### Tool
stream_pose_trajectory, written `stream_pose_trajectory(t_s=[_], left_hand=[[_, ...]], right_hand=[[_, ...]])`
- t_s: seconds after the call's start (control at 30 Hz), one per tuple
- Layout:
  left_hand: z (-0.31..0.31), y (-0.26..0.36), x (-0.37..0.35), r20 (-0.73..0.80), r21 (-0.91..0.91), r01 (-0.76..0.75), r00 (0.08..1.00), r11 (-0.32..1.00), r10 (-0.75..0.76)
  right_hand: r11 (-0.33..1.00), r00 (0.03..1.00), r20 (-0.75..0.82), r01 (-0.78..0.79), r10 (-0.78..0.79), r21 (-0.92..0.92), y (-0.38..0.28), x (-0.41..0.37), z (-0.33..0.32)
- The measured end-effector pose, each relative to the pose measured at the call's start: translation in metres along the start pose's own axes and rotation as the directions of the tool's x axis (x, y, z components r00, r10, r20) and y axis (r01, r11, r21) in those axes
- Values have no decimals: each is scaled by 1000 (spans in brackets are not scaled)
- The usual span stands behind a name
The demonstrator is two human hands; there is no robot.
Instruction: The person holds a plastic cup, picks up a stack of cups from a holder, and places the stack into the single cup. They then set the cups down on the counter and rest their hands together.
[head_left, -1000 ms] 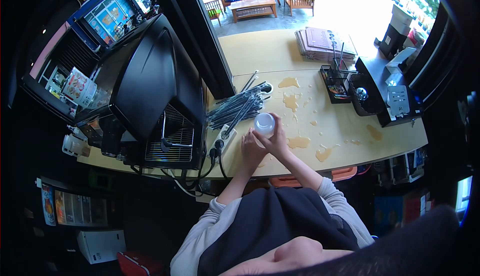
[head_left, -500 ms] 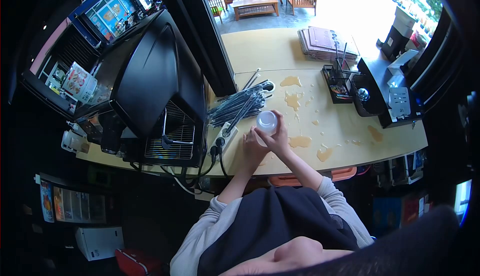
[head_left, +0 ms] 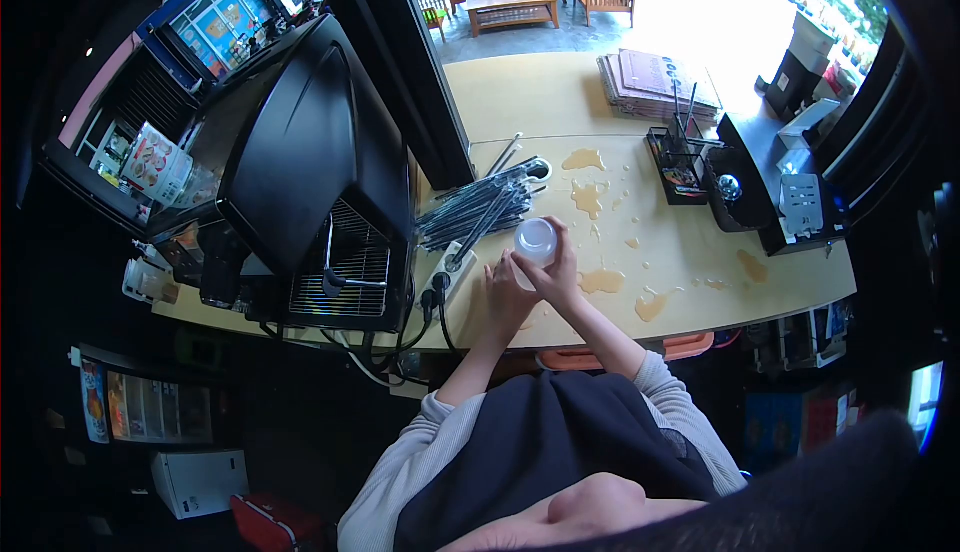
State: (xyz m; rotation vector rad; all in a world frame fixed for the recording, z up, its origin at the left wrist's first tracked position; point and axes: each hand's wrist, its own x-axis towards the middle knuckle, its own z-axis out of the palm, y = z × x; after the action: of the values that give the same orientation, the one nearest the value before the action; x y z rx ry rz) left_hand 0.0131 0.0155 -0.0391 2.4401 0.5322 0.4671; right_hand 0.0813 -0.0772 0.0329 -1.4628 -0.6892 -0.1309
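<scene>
A small translucent plastic cup point(head_left: 536, 240) is held over the wooden counter, its round opening facing up. My right hand point(head_left: 557, 270) wraps round the cup's right side, with the thumb across its near side. Against the cup's lower left rests my left hand point(head_left: 508, 292); its fingers are partly hidden, and I cannot make out how firmly they grip. Puddles of light brown liquid point(head_left: 602, 281) lie on the counter right of the hands and beyond them. Wrapped black straws point(head_left: 475, 214) lie just beyond the cup, to the left.
A black coffee machine point(head_left: 300, 152) stands at left, beside a power strip point(head_left: 447, 274) with plugs and cables. Farther back are a dark post point(head_left: 405, 62) and stacked cardboard sheets point(head_left: 660, 84). A black organizer point(head_left: 677, 167) and a black bin point(head_left: 738, 197) sit at right.
The view has shifted very slightly. Both hands and the cup keep nearly the same pose.
</scene>
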Motion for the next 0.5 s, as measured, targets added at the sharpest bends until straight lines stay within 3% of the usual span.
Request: stream_pose_trajectory(t_s=[0.5], left_hand=[[4,-2,0,-9,-5,-11,1000,1000,11]], right_hand=[[999,999,3,35,-35,4,5,3,0]])
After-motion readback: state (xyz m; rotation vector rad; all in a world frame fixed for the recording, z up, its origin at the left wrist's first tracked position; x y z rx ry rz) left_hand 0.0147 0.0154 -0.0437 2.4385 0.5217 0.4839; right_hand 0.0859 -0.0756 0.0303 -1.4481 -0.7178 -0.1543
